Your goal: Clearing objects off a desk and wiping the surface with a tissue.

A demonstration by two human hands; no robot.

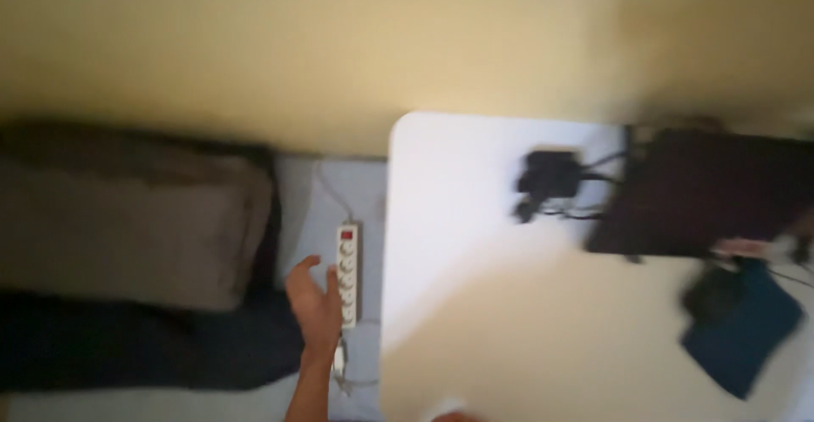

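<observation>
Reach under way: left hand (315, 305), spread and empty, meets white power strip (348, 274) beside tabletop (441, 218); gripping needs fingers closing.

White table (475, 244) bears black adapter (549, 176), dark laptop (704, 197), blue pouch (746, 329).

The left hand (315, 303) reaches into a narrow gap of floor between the grey cushion (127, 231) and the edge of the white bench (475, 244). A white power strip (348, 275) lies lengthwise in that gap, just beside the fingers, with its cable trailing at both ends. The bench's near and left part is bare. Its far right is crowded by a dark box (704, 193), a black adapter (549, 176) with cables, and a blue cloth (746, 329).
</observation>
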